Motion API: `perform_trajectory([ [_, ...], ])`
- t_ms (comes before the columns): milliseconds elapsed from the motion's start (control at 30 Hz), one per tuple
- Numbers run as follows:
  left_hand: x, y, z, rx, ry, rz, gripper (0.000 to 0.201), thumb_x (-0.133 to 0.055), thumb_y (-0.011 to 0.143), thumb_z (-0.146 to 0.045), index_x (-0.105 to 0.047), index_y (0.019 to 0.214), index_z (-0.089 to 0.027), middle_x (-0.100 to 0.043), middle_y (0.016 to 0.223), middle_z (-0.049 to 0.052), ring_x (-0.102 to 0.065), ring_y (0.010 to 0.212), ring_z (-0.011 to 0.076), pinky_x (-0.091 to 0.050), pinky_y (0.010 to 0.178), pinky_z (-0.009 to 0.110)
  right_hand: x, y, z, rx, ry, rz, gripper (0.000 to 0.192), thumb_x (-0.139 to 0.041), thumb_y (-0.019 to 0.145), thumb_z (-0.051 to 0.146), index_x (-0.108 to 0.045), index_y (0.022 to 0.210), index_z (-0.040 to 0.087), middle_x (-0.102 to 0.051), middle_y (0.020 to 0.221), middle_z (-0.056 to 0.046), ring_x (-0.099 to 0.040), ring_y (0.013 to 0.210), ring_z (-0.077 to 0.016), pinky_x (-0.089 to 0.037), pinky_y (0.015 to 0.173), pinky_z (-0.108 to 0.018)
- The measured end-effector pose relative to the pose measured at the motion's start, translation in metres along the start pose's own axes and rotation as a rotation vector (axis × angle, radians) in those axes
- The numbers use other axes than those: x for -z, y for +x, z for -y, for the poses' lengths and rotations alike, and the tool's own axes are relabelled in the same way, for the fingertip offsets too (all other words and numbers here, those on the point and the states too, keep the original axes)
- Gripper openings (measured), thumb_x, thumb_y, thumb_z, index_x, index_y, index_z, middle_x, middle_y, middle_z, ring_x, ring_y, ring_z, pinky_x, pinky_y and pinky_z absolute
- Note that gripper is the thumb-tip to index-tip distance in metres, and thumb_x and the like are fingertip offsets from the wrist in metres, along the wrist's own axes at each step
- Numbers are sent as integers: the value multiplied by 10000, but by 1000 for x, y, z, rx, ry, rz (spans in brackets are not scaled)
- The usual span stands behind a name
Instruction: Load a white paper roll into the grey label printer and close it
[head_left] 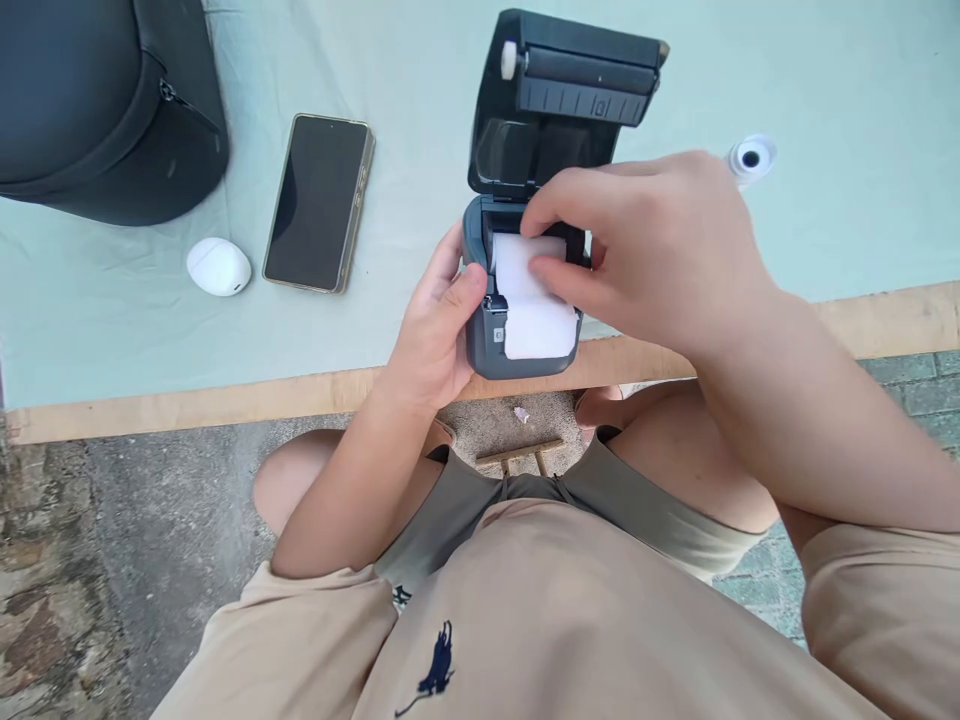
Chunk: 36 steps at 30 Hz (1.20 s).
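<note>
Left hand [435,335] wrapped round left flank of open label printer [525,300] at table's [225,405] near edge, right hand [645,250] pinching soft white paper roll [534,300] in its bay; judged light, crease-prone, best gripped by roll's ends.

Count of items observed, by kind:

- Label printer [525,300], lid open: one.
- Paper roll [531,300] seated in the printer: one.
- Empty roll core [751,157] on the counter [825,120], at the right: one.
- Mobile phone [319,203], screen dark: one.
- Small white oval case [218,267] beside the phone: one.
- Dark zipped bag [105,100], upper left corner: one.
- Hands at the printer: two, being one left hand [435,335] and one right hand [660,250], both belonging to one person.
- Small scrap of paper [521,414] on the ground below the counter edge: one.
</note>
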<state>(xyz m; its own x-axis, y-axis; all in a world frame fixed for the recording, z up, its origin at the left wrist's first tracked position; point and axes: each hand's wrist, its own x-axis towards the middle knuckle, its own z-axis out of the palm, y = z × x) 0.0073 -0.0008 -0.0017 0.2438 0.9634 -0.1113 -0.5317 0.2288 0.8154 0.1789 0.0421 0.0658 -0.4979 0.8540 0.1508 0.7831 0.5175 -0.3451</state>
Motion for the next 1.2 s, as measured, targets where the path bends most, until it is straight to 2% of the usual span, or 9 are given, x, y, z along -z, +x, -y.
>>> perform_trajectory([
  [133, -1, -2, -1, 19, -11, 10, 400, -604, 875, -382, -537, 1256, -280, -644, 1243, 18, -521, 1322, 231, -508, 1048, 321, -4, 3, 4, -21, -205, 106, 238, -604, 717, 362, -612, 934, 266, -538, 617, -9, -187, 478, -71, -131, 462, -265],
  [233, -2, -2, 0, 11, -13, -1, 358, -599, 879, -383, -561, 1216, -269, -648, 1239, 23, -515, 1327, 239, -505, 1049, 329, 3, 0, 4, 6, -132, 112, 248, -610, 722, 349, -595, 957, 270, -556, 631, 3, -234, 470, -66, -171, 463, -261],
  [433, -7, -3, -2, -38, -72, -73, 225, -502, 943, -352, -607, 1110, -245, -675, 1104, 18, -494, 1339, 225, -441, 1106, 337, 24, -6, -8, -121, 642, -159, 316, -611, 739, 296, -592, 1053, 266, -599, 1132, 32, -503, 604, -61, -332, 475, -262],
  [533, -9, -4, -5, -5, -135, -80, 232, -446, 967, -321, -595, 1124, -238, -667, 1095, 23, -592, 1208, 220, -453, 1088, 385, 12, -1, -25, -374, 1149, -213, 299, -569, 676, 359, -596, 950, 240, -605, 970, -6, -483, 551, -96, -259, 404, -271],
  [600, -9, -4, -5, -8, -154, -94, 243, -434, 970, -313, -587, 1135, -221, -664, 1086, 24, -613, 1166, 220, -462, 1074, 415, -3, 1, -37, -533, 1250, -136, 396, -562, 645, 468, -562, 963, 232, -576, 816, -21, -461, 497, -107, -258, 394, -268],
  [733, -7, -3, -2, -38, -115, -89, 231, -479, 946, -374, -617, 1073, -238, -671, 1065, 16, -574, 1232, 239, -460, 1082, 412, -27, -5, -50, -542, 1087, -142, 459, -679, 642, 509, -478, 948, 231, -554, 832, 7, -564, 566, -114, -410, 457, -259],
  [833, -5, -1, 0, -47, -98, -84, 222, -492, 936, -381, -621, 1068, -257, -676, 1082, 11, -550, 1264, 245, -451, 1097, 421, -30, -14, -52, -381, 934, -151, 412, -717, 685, 473, -498, 929, 223, -568, 935, -2, -641, 835, -151, -537, 728, -313],
  [967, -5, -1, -1, -36, -75, -87, 260, -492, 933, -393, -594, 1123, -247, -670, 1118, 20, -589, 1211, 238, -468, 1080, 424, -27, -21, -56, -117, 495, -202, 324, -681, 748, 411, -540, 980, 235, -606, 1055, -36, -589, 1007, -171, -495, 879, -354],
  [1200, -5, -1, -3, -23, 34, -89, 290, -474, 924, -449, -622, 1066, -244, -662, 1150, 38, -596, 1196, 246, -489, 1057, 397, -29, -29, -60, -129, 384, -115, 630, -752, 673, 348, -466, 1233, 303, -628, 1178, -35, -600, 1093, -217, -480, 952, -435],
])
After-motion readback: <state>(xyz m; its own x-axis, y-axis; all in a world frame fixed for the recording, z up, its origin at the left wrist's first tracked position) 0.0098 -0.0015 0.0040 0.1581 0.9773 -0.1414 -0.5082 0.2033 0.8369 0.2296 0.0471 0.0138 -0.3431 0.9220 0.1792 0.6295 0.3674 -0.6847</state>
